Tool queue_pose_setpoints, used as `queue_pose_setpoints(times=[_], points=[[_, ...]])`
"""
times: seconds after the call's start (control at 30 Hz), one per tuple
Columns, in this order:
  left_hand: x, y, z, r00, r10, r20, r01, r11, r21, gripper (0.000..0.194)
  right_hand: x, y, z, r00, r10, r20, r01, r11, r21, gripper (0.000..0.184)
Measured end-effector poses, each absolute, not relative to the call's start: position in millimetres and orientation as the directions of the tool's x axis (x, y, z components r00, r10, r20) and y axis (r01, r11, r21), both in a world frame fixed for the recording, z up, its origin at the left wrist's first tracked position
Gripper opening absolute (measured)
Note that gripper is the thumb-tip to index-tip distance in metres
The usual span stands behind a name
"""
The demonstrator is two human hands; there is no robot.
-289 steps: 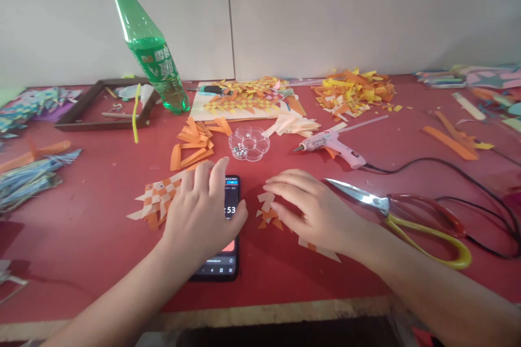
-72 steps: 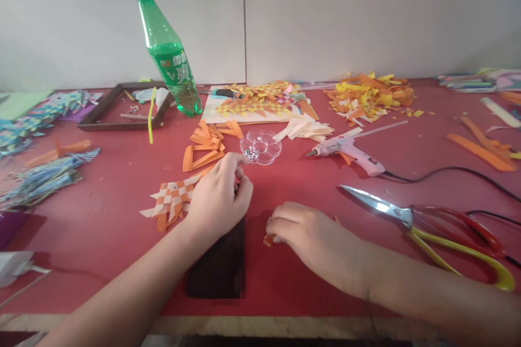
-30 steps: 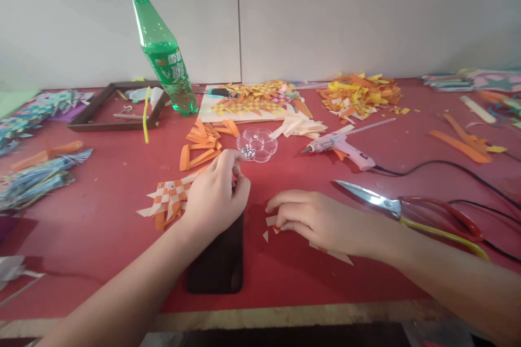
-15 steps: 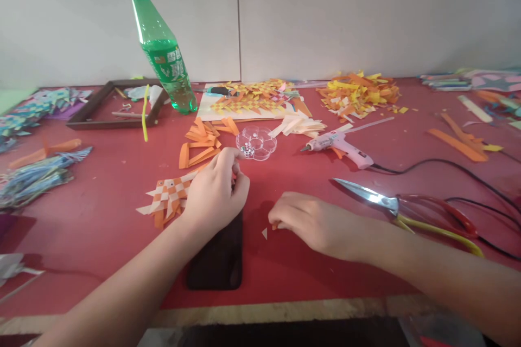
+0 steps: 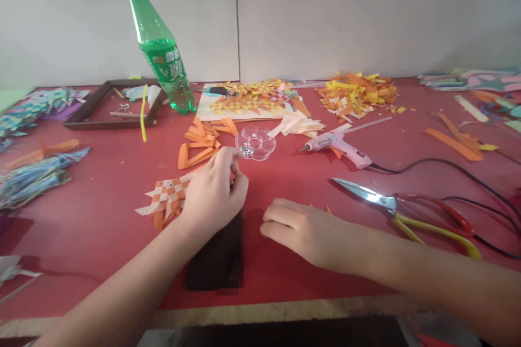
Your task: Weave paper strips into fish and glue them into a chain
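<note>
My left hand (image 5: 215, 190) hovers over or rests on the upper end of a dark phone (image 5: 214, 263). Its fingers are curled in, and whatever they hold, if anything, is hidden. A checked orange-and-white woven paper fish (image 5: 169, 195) lies just left of that hand, partly covered by it. My right hand (image 5: 303, 233) is low over the red table, fingers bent down and pressed together, their tips out of sight. Small orange paper points (image 5: 329, 209) stick out behind it. Open scissors (image 5: 366, 195) with one red and one yellow handle lie to its right.
Beyond the hands are folded orange strips (image 5: 201, 138), a clear flower-shaped bead tray (image 5: 256, 143), pale paper strips (image 5: 297, 123) and a pink glue gun (image 5: 337, 146) with a black cord. Further back stand a green bottle (image 5: 163, 59) and a heap of scraps (image 5: 358, 92).
Earlier my left hand was spread over the lit phone; now it is curled and the screen is dark. My right hand has shifted left, covering a white paper triangle and orange scraps seen before.
</note>
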State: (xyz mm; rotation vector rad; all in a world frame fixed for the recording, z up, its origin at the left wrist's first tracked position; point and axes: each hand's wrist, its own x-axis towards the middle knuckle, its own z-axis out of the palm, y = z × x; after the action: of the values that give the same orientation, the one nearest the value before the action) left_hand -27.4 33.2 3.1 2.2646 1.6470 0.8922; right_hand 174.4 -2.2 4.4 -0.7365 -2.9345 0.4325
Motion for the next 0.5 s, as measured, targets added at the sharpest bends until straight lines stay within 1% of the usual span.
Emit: queue_pose_setpoints(times=[0.07,0.13,0.17,0.23,0.27,0.3,0.33,0.37,0.4,0.43,0.5], points=[[-27,34,3,0.195,0.918,0.344,0.793,-0.354,0.496,0.026,173,-7,5,-0.856,0.516,0.012,0.502,0.837,-0.219,0.025],[-27,34,3,0.19,0.924,0.331,0.791,-0.344,0.505,0.027,170,-14,5,-0.828,0.561,0.001,0.555,0.82,-0.141,0.03],[-27,34,3,0.187,0.927,0.324,0.79,-0.338,0.511,0.026,168,-16,4,-0.814,0.581,-0.007,0.576,0.806,-0.134,0.033],[-28,34,2,0.188,0.932,0.311,0.786,-0.333,0.521,0.027,166,-17,1,-0.802,0.597,-0.028,0.59,0.783,-0.199,0.035],[-28,34,2,0.192,0.931,0.31,0.782,-0.336,0.525,0.027,166,-15,1,-0.795,0.605,-0.029,0.591,0.764,-0.259,0.034],[-28,34,2,0.197,0.93,0.311,0.78,-0.341,0.525,0.027,168,-10,1,-0.789,0.615,0.001,0.581,0.746,-0.325,0.032],[-27,34,2,0.201,0.929,0.312,0.778,-0.345,0.524,0.028,172,-2,3,-0.775,0.63,0.055,0.572,0.736,-0.362,0.031],[-27,34,2,0.205,0.927,0.313,0.778,-0.348,0.523,0.028,179,8,7,-0.737,0.659,0.149,0.564,0.722,-0.402,0.03],[-27,33,2,0.207,0.926,0.315,0.779,-0.35,0.52,0.028,188,20,14,-0.671,0.68,0.296,0.565,0.727,-0.39,0.031],[-27,33,2,0.21,0.925,0.317,0.78,-0.354,0.516,0.027,199,35,23,-0.585,0.679,0.444,0.611,0.729,-0.31,0.03],[-27,33,3,0.219,0.919,0.327,0.784,-0.366,0.502,0.027,229,68,44,-0.391,0.662,0.64,0.792,0.596,-0.132,0.028]])
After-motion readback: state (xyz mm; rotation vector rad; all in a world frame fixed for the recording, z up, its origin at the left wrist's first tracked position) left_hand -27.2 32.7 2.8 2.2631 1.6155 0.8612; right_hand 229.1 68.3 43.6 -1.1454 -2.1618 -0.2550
